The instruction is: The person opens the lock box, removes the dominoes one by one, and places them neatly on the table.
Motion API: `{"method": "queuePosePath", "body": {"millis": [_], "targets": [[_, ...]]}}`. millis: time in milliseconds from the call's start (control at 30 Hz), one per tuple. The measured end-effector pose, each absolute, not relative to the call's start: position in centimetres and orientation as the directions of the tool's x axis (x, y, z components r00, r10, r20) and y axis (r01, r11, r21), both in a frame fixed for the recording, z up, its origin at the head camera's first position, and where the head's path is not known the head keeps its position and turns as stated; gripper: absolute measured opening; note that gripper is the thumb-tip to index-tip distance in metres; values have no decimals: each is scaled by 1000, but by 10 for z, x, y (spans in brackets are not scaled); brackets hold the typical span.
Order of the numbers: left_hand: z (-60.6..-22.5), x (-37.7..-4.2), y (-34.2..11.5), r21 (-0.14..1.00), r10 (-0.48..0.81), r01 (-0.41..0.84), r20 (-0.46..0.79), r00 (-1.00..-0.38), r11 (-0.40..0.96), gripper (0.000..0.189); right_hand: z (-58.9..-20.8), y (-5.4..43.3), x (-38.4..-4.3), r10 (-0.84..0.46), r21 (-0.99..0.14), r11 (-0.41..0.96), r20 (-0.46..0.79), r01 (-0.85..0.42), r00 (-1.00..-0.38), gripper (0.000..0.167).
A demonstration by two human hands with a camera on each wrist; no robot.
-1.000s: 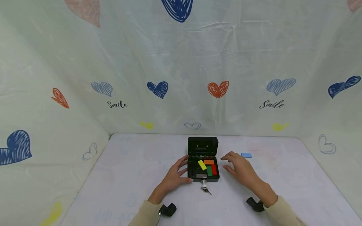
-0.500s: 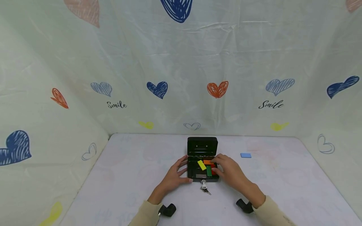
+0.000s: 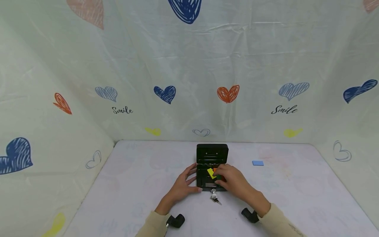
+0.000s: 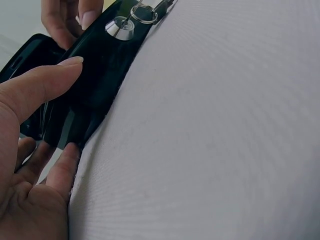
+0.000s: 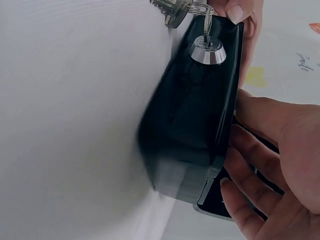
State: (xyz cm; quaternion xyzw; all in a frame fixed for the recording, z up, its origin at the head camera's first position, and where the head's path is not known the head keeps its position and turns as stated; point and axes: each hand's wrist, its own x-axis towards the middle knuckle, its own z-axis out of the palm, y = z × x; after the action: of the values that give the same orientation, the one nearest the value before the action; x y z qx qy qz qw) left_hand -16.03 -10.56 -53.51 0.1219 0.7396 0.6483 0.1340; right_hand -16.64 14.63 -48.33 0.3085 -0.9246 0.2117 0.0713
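Observation:
A black cash box (image 3: 202, 179) stands with its lid (image 3: 212, 153) raised. My left hand (image 3: 183, 186) holds the box at its left side, thumb at the front edge and fingers along the side. Over the right part of the box, my right hand (image 3: 234, 179) reaches inside with bent fingers; whether they pinch a block is hidden. By its fingertips lie a yellow block (image 3: 210, 172) and a partly covered green block (image 3: 218, 177). Only a sliver of the orange block (image 3: 215, 169) shows. Keys (image 3: 215, 198) hang from the front lock (image 5: 208, 51).
A blue block (image 3: 258, 163) lies on the white table (image 3: 142, 164), behind and right of the box. White sheeting (image 3: 189, 112) printed with hearts encloses the back and sides. Black camera mounts (image 3: 176, 220) hang from both wrists.
My right hand has moved left from beside the box to inside it, now covering the red block and most of the orange one. My left hand has stayed in place.

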Motion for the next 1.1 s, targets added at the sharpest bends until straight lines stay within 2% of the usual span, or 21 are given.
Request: {"method": "queuePosePath", "body": {"millis": [567,1100], "targets": [[-535,-160,-106,993,360,-7,-50,-932,121,100,-485,141,-176,-647,-334,652,222,-680,-729,19],[-536,-161,-106,988,350,-11,-64,-935,152,100,-485,145,-186,-685,-419,613,141,-670,-715,14]]}}
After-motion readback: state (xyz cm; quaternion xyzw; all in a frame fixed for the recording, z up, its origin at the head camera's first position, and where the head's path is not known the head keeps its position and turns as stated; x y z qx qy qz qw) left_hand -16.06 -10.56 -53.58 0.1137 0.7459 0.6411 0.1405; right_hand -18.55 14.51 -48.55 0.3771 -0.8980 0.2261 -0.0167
